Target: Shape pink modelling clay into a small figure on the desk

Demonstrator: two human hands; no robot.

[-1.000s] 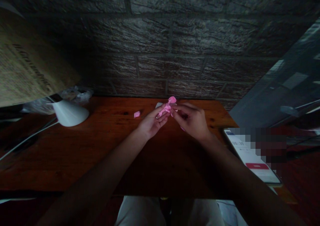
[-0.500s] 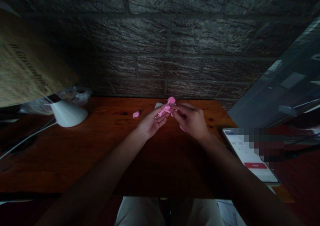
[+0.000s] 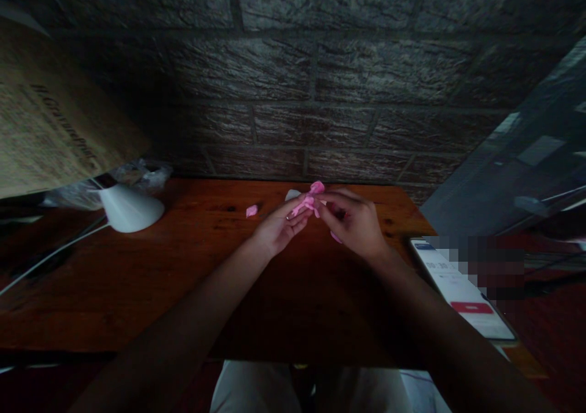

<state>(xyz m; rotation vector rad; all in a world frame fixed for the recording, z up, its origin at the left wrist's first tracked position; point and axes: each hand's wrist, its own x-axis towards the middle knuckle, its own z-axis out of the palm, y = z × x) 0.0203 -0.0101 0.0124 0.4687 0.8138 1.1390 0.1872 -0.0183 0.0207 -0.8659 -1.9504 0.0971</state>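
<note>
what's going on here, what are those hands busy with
A person's left hand holds an irregular, bright pink, moulded-looking piece above a brown wooden table, while the thumb and fingertips of the right hand pinch at its near side. A small pink lump lies on the table to the left, and a flat phone with a lit white screen lies at the right.

passable: tabletop (image 3: 114, 279) front-left | obstacles: white cone (image 3: 130, 210) left; wall (image 3: 279, 71) behind; phone (image 3: 451, 282) right
</note>
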